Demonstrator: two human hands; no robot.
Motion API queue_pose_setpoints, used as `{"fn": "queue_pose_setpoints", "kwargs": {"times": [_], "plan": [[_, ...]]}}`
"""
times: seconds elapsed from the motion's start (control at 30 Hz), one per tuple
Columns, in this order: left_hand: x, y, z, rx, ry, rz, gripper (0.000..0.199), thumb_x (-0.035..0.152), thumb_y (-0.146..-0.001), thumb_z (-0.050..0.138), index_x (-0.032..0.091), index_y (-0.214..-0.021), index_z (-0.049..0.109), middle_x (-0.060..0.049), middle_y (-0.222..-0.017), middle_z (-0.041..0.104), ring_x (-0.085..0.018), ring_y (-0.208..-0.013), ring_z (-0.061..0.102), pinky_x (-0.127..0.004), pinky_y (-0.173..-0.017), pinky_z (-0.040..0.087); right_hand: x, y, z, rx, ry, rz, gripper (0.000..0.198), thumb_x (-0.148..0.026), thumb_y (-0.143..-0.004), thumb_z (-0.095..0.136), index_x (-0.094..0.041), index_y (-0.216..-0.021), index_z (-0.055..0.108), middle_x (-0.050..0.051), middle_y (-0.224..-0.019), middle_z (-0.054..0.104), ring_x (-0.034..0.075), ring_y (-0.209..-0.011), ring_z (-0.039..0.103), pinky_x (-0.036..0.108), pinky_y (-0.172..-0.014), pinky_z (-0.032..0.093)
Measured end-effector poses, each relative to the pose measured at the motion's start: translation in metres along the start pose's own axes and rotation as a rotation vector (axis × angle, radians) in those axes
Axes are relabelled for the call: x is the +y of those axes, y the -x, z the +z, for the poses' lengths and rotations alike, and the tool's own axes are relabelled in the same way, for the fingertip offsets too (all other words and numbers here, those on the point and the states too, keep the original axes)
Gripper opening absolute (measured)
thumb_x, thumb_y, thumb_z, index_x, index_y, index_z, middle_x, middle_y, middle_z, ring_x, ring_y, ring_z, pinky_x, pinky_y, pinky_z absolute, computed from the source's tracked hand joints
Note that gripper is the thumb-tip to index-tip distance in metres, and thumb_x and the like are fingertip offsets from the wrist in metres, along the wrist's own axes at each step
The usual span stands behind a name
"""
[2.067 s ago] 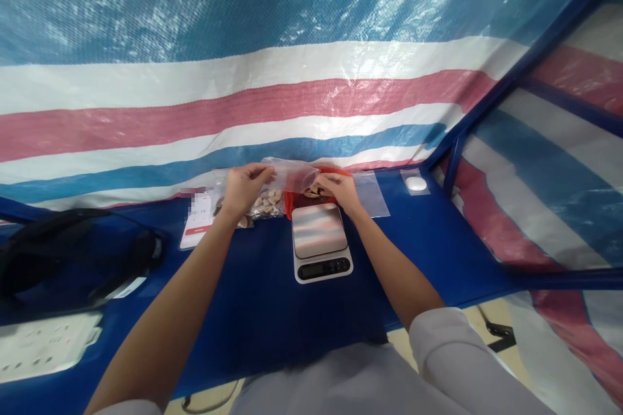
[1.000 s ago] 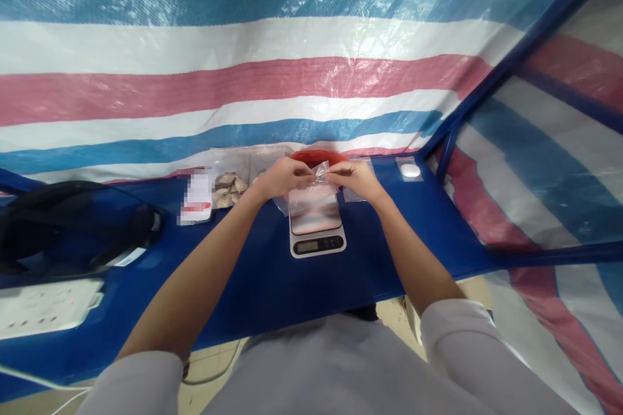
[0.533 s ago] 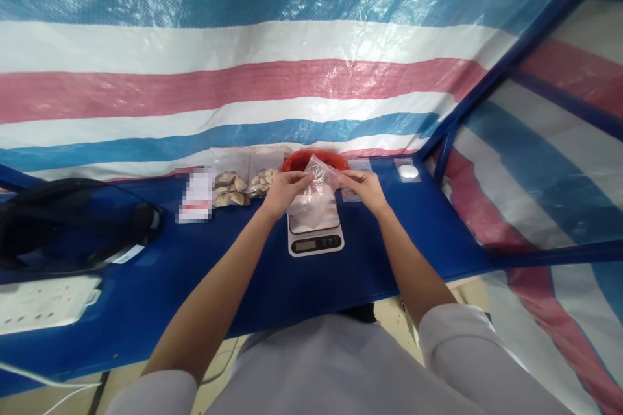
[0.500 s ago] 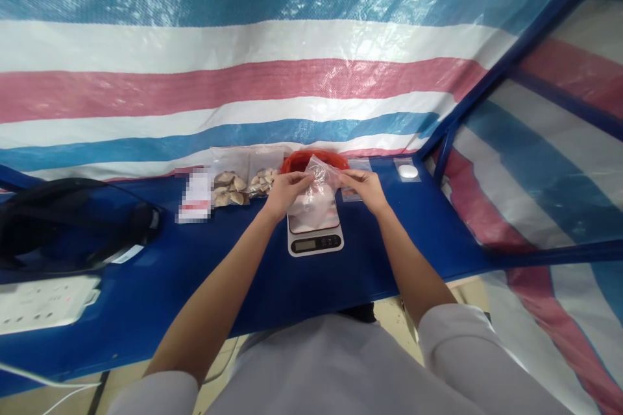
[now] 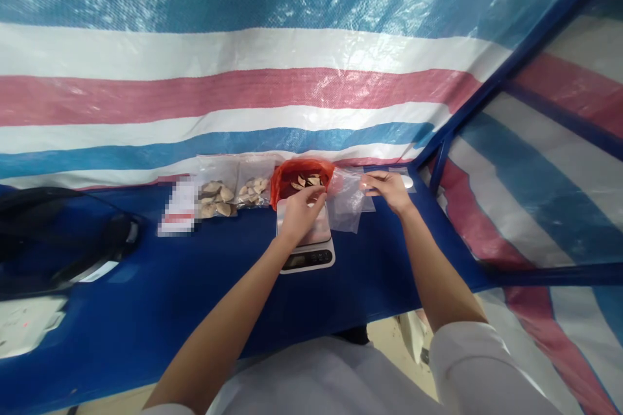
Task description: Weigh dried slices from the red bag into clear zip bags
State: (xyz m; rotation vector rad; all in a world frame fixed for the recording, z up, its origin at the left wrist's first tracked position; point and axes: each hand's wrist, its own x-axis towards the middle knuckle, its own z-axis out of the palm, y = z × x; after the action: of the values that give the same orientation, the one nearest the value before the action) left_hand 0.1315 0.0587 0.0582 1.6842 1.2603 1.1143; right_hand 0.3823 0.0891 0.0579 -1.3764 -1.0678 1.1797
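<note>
My right hand pinches a clear plastic bag by its upper right edge. The bag hangs loose beside the kitchen scale and looks empty. My left hand is above the scale's plate, at the near rim of a red plastic bag. Its thumb and fingers are drawn together; whether anything is between them is hidden. Inside the open red bag lie several pale dried slices. The scale's display is too dim to read.
Two clear bags of dried slices, one with larger pieces and one with smaller pieces, stand left of the red bag near a blurred white packet. A white oval object lies right. A black headset and power strip sit left.
My left hand has let go of the clear bag and moved to the red bag's rim. My right hand has carried the clear bag rightward off the scale, uncovering the dried slices.
</note>
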Motion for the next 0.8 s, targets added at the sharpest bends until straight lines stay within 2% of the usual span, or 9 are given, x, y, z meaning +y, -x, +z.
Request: {"fn": "queue_pose_setpoints", "kwargs": {"times": [0.13, 0.3, 0.4, 0.57, 0.8], "plan": [[-0.005, 0.000, 0.018, -0.006, -0.239, 0.351, 0.021, 0.026, -0.093, 0.057, 0.021, -0.108, 0.071, -0.010, -0.110, 0.075, -0.023, -0.104, 0.070, -0.040, -0.097, 0.056, -0.001, -0.020, -0.025, 0.015, 0.052, 0.025, 0.042, -0.048, -0.056, 0.092, -0.018, -0.082, 0.078, 0.007, -0.078, 0.078, 0.023, -0.077, 0.076, 0.030, -0.064, 0.064], [-0.007, -0.002, 0.043, -0.203, -0.527, 0.594, 0.022, 0.022, -0.096, 0.051, 0.019, -0.110, 0.069, -0.013, -0.114, 0.071, -0.026, -0.107, 0.068, -0.042, -0.095, 0.056, 0.000, -0.043, -0.042, 0.004, 0.098, 0.067, 0.038, -0.041, -0.059, 0.093, -0.015, -0.082, 0.078, 0.009, -0.077, 0.078, 0.020, -0.072, 0.076, 0.026, -0.060, 0.062], [-0.007, -0.003, 0.055, -0.304, -0.653, 0.643, 0.022, 0.021, -0.097, 0.050, 0.016, -0.108, 0.068, -0.015, -0.116, 0.070, -0.027, -0.108, 0.066, -0.042, -0.095, 0.055, 0.003, -0.057, -0.043, -0.010, 0.117, 0.081, 0.035, -0.037, -0.061, 0.092, -0.015, -0.083, 0.078, 0.009, -0.077, 0.077, 0.019, -0.070, 0.075, 0.025, -0.060, 0.061], [-0.010, -0.007, 0.071, -0.391, -0.781, 0.625, 0.020, 0.021, -0.096, 0.053, 0.015, -0.107, 0.067, -0.015, -0.118, 0.069, -0.028, -0.110, 0.065, -0.041, -0.098, 0.052, 0.010, -0.078, -0.034, -0.044, 0.189, 0.039, 0.030, -0.034, -0.063, 0.090, -0.014, -0.081, 0.076, 0.007, -0.072, 0.075, 0.018, -0.068, 0.072, 0.025, -0.056, 0.059], [-0.017, -0.007, 0.082, -0.414, -0.883, 0.602, 0.019, 0.024, -0.095, 0.056, 0.013, -0.103, 0.069, -0.017, -0.114, 0.068, -0.031, -0.114, 0.063, -0.042, -0.101, 0.050, 0.031, -0.093, -0.021, -0.098, 0.423, -0.129, 0.017, -0.032, -0.076, 0.075, -0.017, -0.082, 0.078, 0.004, -0.069, 0.073, 0.019, -0.064, 0.069, 0.032, -0.058, 0.060]]}}
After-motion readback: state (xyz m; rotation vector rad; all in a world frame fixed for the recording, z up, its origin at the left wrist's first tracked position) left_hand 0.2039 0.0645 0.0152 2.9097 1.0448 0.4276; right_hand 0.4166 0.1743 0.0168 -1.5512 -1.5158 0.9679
